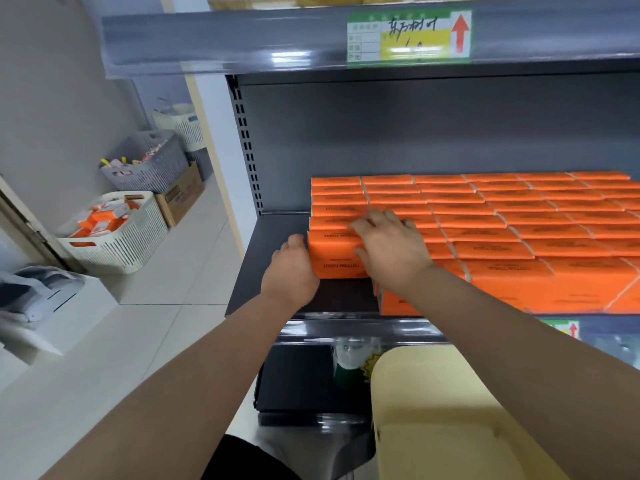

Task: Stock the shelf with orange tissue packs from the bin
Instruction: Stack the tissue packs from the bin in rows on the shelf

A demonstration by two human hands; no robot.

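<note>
Orange tissue packs (502, 216) fill the dark grey shelf (273, 237) in several rows, stacked in layers. At the left end, the front stack of orange packs (332, 252) stands a little back from the shelf lip. My left hand (292, 268) presses against that stack's left side, thumb up at its top corner. My right hand (388, 244) lies flat on top of the same stack, fingers spread and pointing left. A white slotted bin (138, 237) with more orange packs sits on the floor at the left.
A grey basket (162, 168), a cardboard box (183, 199) and another white basket (188, 128) stand along the left wall. A pale yellow container (450, 410) is below my right arm. The upper shelf edge carries a price label (408, 36).
</note>
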